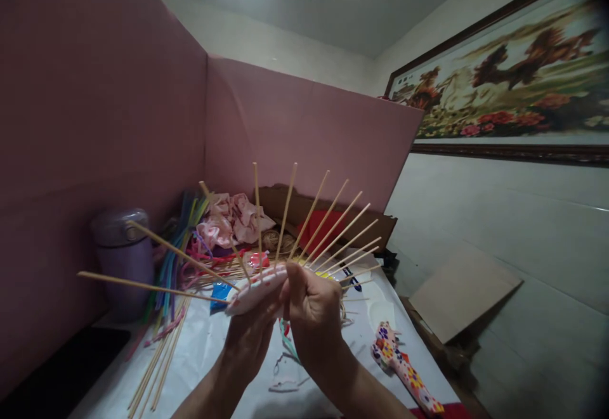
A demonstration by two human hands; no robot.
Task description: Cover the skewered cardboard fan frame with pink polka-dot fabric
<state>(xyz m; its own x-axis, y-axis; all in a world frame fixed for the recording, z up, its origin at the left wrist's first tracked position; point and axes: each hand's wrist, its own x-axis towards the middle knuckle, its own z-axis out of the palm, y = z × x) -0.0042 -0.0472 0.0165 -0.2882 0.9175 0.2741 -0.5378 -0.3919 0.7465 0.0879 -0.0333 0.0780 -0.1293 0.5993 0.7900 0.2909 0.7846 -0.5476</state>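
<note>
Both my hands hold up a small pink-and-white patterned disc (257, 288) with several thin wooden sticks (328, 222) fanning out from its rim. My left hand (247, 336) cups the disc from below, fingers closed on its lower edge. The thumb and fingers of my right hand (311, 311) pinch the disc's right side. The piece is raised above a white-covered table (214, 355).
On the table lie loose wooden sticks (159, 359), coloured pipe cleaners (178, 248), pink fabric (233, 219), a purple lidded jar (122, 251), a cardboard box (333, 216) and a flower-patterned tool (404, 368). Pink boards wall the left and back. A framed painting (514, 83) hangs at right.
</note>
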